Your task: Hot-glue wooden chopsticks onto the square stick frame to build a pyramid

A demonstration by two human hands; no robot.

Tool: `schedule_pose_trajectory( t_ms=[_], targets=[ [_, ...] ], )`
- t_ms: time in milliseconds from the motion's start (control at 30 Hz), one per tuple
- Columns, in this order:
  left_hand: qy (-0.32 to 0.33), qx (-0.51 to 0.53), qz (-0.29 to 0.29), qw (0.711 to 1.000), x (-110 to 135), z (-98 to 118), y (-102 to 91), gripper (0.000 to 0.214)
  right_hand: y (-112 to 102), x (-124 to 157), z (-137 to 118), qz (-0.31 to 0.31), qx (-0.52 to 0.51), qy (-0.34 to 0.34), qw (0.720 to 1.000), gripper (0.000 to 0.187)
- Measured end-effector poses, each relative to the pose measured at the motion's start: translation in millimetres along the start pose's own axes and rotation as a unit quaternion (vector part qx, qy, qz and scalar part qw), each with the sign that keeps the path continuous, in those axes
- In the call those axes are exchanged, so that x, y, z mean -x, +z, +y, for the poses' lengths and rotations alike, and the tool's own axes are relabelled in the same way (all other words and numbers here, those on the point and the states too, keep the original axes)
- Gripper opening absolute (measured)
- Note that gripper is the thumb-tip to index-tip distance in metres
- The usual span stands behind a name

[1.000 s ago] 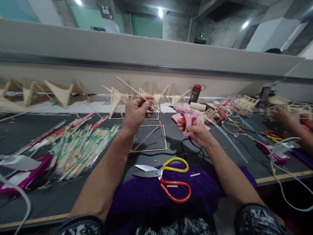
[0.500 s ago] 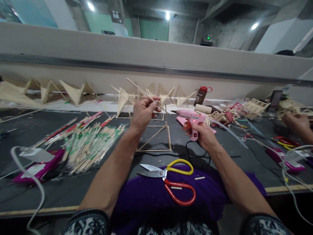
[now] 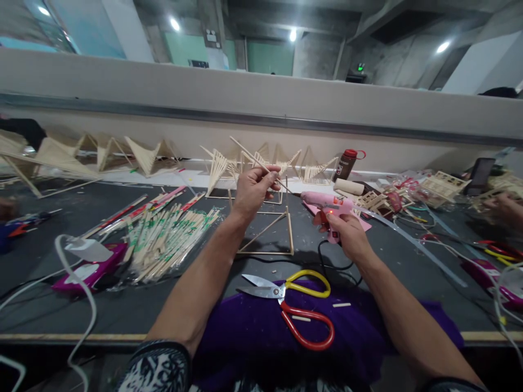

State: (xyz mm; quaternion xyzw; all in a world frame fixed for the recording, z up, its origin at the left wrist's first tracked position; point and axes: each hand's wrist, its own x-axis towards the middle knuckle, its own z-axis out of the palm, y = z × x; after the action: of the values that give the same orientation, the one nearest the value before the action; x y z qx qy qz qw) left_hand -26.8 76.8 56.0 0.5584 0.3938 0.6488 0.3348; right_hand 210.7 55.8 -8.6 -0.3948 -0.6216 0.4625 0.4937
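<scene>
My left hand (image 3: 254, 190) is raised over the dark table, its fingers pinched on a thin wooden stick (image 3: 245, 151) that slants up to the left. To its right, my right hand (image 3: 347, 231) grips the handle of a pink glue gun (image 3: 327, 204); the nozzle points left toward the stick's lower end. A small red light glows on the gun. Below the stick stands a square wooden stick frame (image 3: 269, 234) on the table.
Scissors (image 3: 294, 299) with one yellow and one red handle lie on purple cloth (image 3: 368, 337) at the near edge. Several packs of wrapped chopsticks (image 3: 167, 239) lie left. Finished stick models (image 3: 143, 155) line the back wall beside a brown bottle (image 3: 346, 163). Another person's hand (image 3: 506, 207) works far right.
The view has swung left, so everything sits further right in the picture. Both hands keep their hold, and the gun's nozzle stays close to the stick.
</scene>
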Motion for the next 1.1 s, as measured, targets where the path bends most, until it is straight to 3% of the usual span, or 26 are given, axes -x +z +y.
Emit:
schedule_pose_trajectory(
  t_ms=[367,1100],
  targets=[
    [0.003,-0.006,0.005,1.0,-0.9,-1.5,-0.4,0.022,5.5,-4.0,0.9,0.012,-0.062,0.007,0.998,0.038],
    [0.005,-0.007,0.017,1.0,0.6,4.3,0.4,0.025,7.1,-4.5,-1.8,-0.001,-0.025,-0.019,1.0,0.041]
  ],
)
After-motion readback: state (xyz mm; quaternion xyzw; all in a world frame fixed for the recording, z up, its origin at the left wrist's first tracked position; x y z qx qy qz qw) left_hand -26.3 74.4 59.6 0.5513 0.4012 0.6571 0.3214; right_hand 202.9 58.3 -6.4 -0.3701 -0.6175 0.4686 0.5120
